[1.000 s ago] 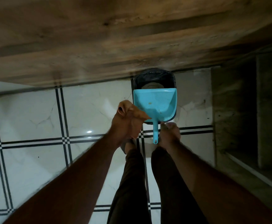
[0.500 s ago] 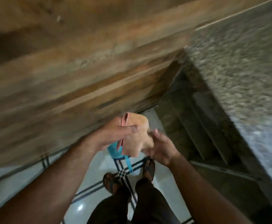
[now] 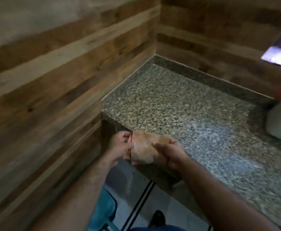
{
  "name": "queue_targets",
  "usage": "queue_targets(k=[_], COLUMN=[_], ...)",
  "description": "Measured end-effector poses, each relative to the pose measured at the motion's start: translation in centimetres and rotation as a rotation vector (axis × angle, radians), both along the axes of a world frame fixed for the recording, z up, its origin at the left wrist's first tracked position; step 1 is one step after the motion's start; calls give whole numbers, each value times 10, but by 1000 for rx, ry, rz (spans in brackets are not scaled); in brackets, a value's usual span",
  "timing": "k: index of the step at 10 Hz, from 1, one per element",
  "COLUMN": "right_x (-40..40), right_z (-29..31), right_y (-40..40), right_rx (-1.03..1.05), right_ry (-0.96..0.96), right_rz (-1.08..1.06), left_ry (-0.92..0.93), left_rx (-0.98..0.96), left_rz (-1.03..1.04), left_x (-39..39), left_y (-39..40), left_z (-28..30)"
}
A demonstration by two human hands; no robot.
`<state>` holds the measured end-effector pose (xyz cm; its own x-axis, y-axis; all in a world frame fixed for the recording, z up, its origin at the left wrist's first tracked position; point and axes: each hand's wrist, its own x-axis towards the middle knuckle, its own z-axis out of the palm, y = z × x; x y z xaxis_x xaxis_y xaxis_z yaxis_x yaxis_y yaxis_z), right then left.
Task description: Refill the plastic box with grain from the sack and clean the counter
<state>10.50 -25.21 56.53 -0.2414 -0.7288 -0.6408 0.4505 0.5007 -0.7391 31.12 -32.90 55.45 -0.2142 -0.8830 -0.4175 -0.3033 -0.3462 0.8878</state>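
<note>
Both hands hold a folded orange-pink cloth (image 3: 144, 150) over the front left corner of the speckled granite counter (image 3: 186, 110). My left hand (image 3: 121, 145) pinches the cloth's left edge between thumb and fingers. My right hand (image 3: 171, 155) grips its right side with curled fingers. Part of the blue dustpan (image 3: 103, 212) shows low on the floor under my left forearm. No grain sack or plastic box is clearly visible.
Wood-panelled walls (image 3: 53, 80) close in the counter on the left and at the back. A blurred pale object (image 3: 280, 124) sits at the counter's right edge. Below lies a white tiled floor (image 3: 153, 202) with black lines, and a sandalled foot (image 3: 158, 219).
The view has swung up from the floor and bin to the counter. The dustpan left my grasp and lies low on the floor. My right hand has taken hold of the cloth beside my left.
</note>
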Motion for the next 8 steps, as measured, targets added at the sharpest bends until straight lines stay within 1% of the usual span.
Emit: queue_targets(k=[1,2,3,4,5,6,7,8], right_x=[-47,-76,-94,-98,-95,-91,-92,-98], right_z=[2,-14,-34,-45,-48,-42,-29,-18], right_y=[-24,-36,-27,-14,-5,1,11,22], right_rx=[57,108,123,84,115,109,102,138], right_ry=[121,420,1077,1343,1367,1381,1451,1539], right_rz=[-102,-43,241,727,987,1009,967,841], left_ry=[-90,-412,-671,-957,-1064,-1114,-1138,-1078], left_rx=[-90,-324,-578,-658,-632,-630,-671,-746], left_rz=[-4,-107,-455,-853,-929,-939,-949,-948], left_x=[-60,-103,-122,-126,-123,-118,-116,-120], left_y=[-42,-67,-68,-54,-42,-37,-31,-31], left_z=[11,5,-13,-32,-43,-50,-38,-12])
